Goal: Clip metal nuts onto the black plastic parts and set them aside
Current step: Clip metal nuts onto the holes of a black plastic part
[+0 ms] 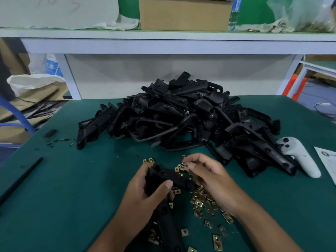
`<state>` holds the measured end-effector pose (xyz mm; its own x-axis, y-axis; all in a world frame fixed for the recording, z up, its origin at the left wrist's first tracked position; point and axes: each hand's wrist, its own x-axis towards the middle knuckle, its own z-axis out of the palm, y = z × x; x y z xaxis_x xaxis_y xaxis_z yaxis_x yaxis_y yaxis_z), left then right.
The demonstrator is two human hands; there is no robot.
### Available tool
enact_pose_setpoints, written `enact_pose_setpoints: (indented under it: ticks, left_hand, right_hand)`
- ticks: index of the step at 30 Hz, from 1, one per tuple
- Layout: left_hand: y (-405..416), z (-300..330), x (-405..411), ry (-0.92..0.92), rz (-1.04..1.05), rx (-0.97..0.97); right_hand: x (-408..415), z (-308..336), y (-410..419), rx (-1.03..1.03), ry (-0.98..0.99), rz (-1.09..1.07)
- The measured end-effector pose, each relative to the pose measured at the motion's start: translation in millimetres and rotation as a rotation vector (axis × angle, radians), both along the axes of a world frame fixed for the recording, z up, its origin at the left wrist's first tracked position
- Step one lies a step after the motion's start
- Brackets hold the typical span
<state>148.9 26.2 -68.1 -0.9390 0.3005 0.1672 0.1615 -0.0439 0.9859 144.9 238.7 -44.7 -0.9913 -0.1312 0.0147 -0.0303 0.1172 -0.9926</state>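
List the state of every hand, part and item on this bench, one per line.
left hand: grips a black plastic part, held over the mat.
right hand: pinches a metal nut at its fingertips, just off the part.
loose nuts: scattered on the green mat, partly under both hands.
pile of black parts: heaped, untouched.
white controller: lying flat beside the pile.
cardboard box: standing on the shelf.
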Motion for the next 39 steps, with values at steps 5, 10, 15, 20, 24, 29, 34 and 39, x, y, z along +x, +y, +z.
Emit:
enact_pose_setpoints:
  ticks: [5, 10, 15, 20, 24, 29, 34, 39]
  left_hand:
    - [0, -1, 1, 0.018, 0.005, -0.048]
    - [3, 3, 2, 0.025, -0.007, -0.056]
    - [2, 5, 4, 0.047, -0.021, -0.066]
    - [2, 5, 4, 0.096, -0.014, -0.112]
    - [4, 6, 5, 0.116, -0.048, -0.12]
    - [6, 7, 7, 0.124, -0.104, -0.153]
    - [7, 5, 7, 0.101, -0.113, -0.134]
    - [7, 5, 6, 0.033, -0.143, -0.048]
  right_hand:
    - [1, 0, -3, -0.177, -0.045, 0.081]
    - [2, -1, -3, -0.276, -0.079, 0.116]
    - [4, 0, -3, -0.23, -0.07, 0.139]
    - [5, 5, -4, -0.173, -0.04, 0.122]
    - [7, 6, -6, -0.089, 0.01, 0.112]
    - [8, 9, -7, -0.041, 0.042, 0.081]
    - [10, 10, -7, -0.001, 0.04, 0.147]
    - [9, 10, -7, 0.02, 0.027, 0.209]
